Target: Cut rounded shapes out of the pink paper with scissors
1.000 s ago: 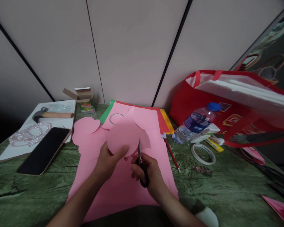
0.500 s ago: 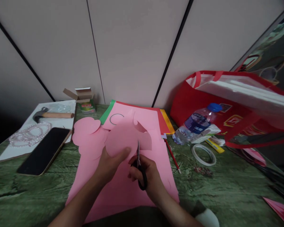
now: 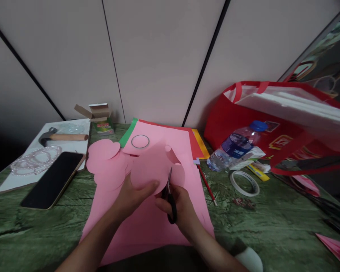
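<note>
Pinched between thumb and fingers of my left hand [image 3: 136, 194] is a piece of pink paper [image 3: 149, 168] with a rounded outline, raised above the pink sheets. My right hand [image 3: 178, 204] grips black-handled scissors [image 3: 172, 207], whose blades stand slightly apart at the paper's right edge. A strip of the paper curls away beyond the blades. Underneath lie large pink paper sheets [image 3: 147, 234]. Several cut pink paper circles [image 3: 106, 164] overlap to the left of my left hand.
At left are a phone [image 3: 53, 181], a hammer [image 3: 65, 136] and beads [image 3: 35, 160] on a white sheet. An open box [image 3: 103, 126] stands behind. Rightward are a red pencil [image 3: 206, 185], a tape roll [image 3: 244, 183], a water bottle [image 3: 235, 145] and a red bag [image 3: 249, 113].
The paper has shifted slightly right and tilted in my left hand. The scissors have moved a little along its right edge, and the curling strip has changed shape.
</note>
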Demonstrator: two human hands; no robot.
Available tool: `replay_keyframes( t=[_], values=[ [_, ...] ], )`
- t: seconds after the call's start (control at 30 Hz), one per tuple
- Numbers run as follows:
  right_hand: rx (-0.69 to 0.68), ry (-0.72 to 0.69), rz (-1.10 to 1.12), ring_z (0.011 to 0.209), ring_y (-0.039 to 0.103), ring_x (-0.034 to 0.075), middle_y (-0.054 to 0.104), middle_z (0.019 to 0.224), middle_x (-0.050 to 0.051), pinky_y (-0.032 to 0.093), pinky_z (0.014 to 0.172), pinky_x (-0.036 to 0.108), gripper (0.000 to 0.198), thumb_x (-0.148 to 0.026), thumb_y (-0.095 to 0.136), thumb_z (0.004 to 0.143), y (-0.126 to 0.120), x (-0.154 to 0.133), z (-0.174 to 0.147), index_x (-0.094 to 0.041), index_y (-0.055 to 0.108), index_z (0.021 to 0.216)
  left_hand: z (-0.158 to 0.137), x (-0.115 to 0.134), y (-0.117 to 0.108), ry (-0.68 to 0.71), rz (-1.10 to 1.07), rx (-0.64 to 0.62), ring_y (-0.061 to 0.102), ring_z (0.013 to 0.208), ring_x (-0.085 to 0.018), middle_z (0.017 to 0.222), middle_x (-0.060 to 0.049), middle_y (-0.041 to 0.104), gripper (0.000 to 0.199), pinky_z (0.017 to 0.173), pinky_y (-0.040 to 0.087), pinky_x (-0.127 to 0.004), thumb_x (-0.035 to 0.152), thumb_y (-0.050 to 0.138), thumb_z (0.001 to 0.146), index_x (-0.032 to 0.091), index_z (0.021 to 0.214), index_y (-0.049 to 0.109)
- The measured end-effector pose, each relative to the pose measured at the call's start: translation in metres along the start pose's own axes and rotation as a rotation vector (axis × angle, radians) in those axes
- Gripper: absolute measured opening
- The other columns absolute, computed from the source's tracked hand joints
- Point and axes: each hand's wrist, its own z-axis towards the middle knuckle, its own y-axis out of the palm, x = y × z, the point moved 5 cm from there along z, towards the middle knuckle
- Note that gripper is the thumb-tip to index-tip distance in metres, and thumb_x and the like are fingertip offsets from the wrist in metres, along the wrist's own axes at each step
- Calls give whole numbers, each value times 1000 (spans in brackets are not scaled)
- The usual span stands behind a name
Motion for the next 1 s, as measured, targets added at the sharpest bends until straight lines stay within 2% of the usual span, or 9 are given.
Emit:
replay_keyframes(
  t=[0.4, 0.67, 0.83, 1.0],
  values=[
    [-15, -5, -51, 53, 42, 11, 48, 60, -2, 34, 49, 23, 29, -31, 74, 52, 0, 0, 2, -17, 51, 62, 1, 4, 1, 1, -22, -29, 63, 84, -21, 89, -5, 69, 34, 73, 52, -31, 29, 66, 66, 16, 96, 59],
    [-6, 55, -31, 49, 38, 9, 44, 56, -4, 30, 46, 22, 34, -35, 75, 49, 0, 1, 2, -17, 48, 59, -2, 3, 0, -46, 16, 1, 61, 91, -26, 98, -10, 66, 50, 80, 49, -39, 33, 66, 63, 13, 107, 53],
    [0, 52, -34, 49, 38, 9, 44, 56, -4, 31, 46, 22, 34, -36, 75, 49, 0, 2, 2, -18, 47, 58, -2, 3, -1, -41, 32, 17, 60, 92, -26, 99, -10, 66, 54, 80, 49, -40, 33, 67, 63, 13, 110, 51],
    [2, 49, -40, 48, 32, 8, 40, 53, -6, 28, 44, 21, 35, -36, 75, 49, -1, 2, 2, -17, 46, 56, -1, 2, -1, -37, 21, 0, 60, 92, -25, 100, -10, 65, 56, 80, 49, -38, 35, 66, 63, 13, 112, 50]
  ],
)
